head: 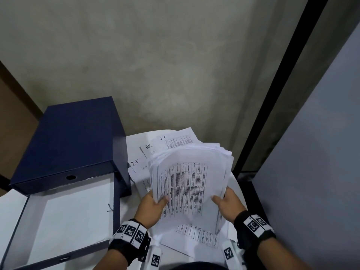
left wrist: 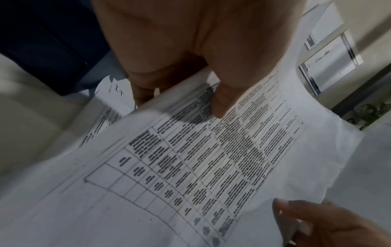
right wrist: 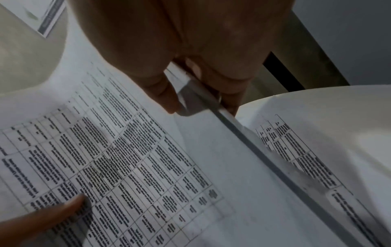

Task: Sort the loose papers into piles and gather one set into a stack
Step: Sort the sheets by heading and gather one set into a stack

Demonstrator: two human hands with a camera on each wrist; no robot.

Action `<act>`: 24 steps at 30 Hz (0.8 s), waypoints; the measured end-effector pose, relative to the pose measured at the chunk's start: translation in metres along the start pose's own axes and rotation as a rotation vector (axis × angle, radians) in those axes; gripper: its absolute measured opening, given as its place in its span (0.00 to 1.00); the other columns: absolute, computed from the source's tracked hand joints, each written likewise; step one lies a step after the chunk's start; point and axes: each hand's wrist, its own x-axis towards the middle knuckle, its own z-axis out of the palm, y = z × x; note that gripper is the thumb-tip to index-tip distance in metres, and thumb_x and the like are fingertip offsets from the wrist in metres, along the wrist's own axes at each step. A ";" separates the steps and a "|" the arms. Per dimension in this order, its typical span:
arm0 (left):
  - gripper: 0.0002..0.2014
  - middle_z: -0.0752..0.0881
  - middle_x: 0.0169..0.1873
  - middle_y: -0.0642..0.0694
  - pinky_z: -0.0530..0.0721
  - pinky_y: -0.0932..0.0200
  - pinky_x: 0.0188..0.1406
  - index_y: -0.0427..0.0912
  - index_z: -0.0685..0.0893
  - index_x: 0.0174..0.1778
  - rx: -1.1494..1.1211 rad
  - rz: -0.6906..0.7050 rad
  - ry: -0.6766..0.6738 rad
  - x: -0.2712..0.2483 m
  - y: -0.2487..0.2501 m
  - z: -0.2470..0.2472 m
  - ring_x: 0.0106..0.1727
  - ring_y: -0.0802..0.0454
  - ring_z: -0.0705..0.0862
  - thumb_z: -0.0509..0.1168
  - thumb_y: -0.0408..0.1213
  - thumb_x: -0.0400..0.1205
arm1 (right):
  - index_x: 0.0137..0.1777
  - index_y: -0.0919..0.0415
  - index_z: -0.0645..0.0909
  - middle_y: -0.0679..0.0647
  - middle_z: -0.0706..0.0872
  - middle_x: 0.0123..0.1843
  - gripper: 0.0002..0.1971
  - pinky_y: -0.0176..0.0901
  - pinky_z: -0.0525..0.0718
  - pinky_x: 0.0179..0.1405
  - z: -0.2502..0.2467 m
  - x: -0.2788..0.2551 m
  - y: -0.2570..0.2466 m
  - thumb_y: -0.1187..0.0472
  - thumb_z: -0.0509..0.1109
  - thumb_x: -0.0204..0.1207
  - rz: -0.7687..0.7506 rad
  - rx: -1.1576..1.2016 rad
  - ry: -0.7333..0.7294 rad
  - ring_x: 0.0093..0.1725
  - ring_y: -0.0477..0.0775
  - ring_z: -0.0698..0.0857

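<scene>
Gripping stack: left hand and right hand pinch its near corners, raised above table. Top sheet: printed grid, illegible. Loose papers toward far edge, handwritten "IT", "HR", "IT". Blue box, left.

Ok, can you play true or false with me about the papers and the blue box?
1. Both hands hold the stack of papers. True: the left hand and the right hand each grip a side.
2. The dark blue box is on the person's right. False: it stands on the left, beside the loose papers.
3. Some loose sheets on the table have "IT" or "HR" handwritten on them. True.
4. The top page of the stack is blank. False: it carries a printed table.
5. The open box tray near the left hand is full of pens. False: a white sheet lies in it.
</scene>
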 end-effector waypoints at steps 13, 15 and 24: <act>0.07 0.80 0.28 0.43 0.75 0.58 0.28 0.38 0.80 0.47 0.368 0.056 0.407 -0.018 0.030 -0.055 0.28 0.43 0.79 0.58 0.35 0.85 | 0.59 0.53 0.78 0.57 0.84 0.62 0.11 0.44 0.82 0.51 -0.009 0.025 0.049 0.56 0.69 0.78 0.314 -0.198 0.030 0.53 0.56 0.85; 0.07 0.80 0.28 0.40 0.73 0.60 0.25 0.38 0.79 0.43 0.362 0.037 0.447 -0.020 0.034 -0.066 0.27 0.42 0.80 0.59 0.34 0.84 | 0.72 0.58 0.73 0.59 0.80 0.70 0.25 0.46 0.81 0.62 -0.013 0.029 0.065 0.53 0.71 0.76 0.449 -0.248 0.042 0.64 0.59 0.83; 0.05 0.83 0.31 0.36 0.74 0.56 0.28 0.36 0.80 0.45 0.299 -0.032 0.430 -0.022 0.024 -0.081 0.31 0.39 0.82 0.63 0.34 0.83 | 0.71 0.68 0.70 0.64 0.84 0.63 0.44 0.52 0.87 0.53 -0.007 0.048 0.091 0.45 0.84 0.61 0.611 -0.156 0.147 0.56 0.64 0.87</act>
